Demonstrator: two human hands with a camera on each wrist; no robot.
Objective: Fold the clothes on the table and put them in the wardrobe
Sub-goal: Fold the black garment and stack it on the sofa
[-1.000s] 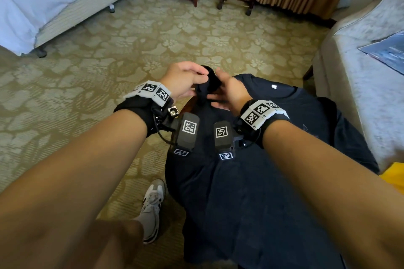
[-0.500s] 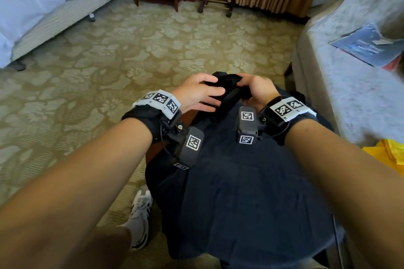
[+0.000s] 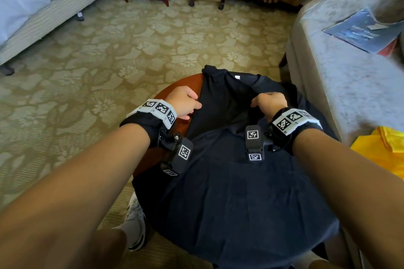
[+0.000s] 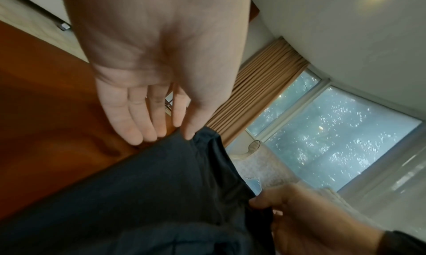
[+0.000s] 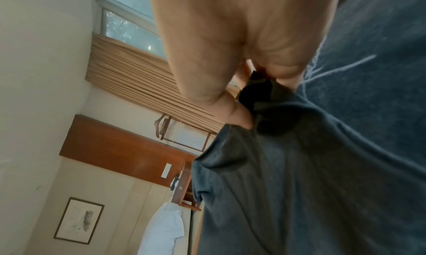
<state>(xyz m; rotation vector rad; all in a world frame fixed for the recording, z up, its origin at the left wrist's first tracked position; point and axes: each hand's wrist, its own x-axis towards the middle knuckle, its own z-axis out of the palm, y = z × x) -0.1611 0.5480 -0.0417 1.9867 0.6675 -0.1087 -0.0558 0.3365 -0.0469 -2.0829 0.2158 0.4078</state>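
**A:** Flagging risk first: dark T-shirt (image 3: 229,181) overhangs the round table (image 3: 175,94) at the near edge and on the right. If the fold drags fabric toward me, my guess is the whole thing slides off onto the carpet (image 3: 109,61).

**B:** Anything else?

**A:** Uneven fold. Only the right hand (image 3: 270,102) really holds cloth, so a pull from that side could skew the collar end.

**B:** Grip state?

**A:** Right grip: fingers curled, pinching a bunched fold of the shirt near the collar. Left hand (image 3: 184,101): fingers nearly straight, thumb (image 4: 191,129) and fingertips just touching the folded shirt edge, over bare table wood. I read it as not clamped on anything.

**B:** Shirt position?

**A:** On the table, upper part partly folded over. Wardrobe not in view.
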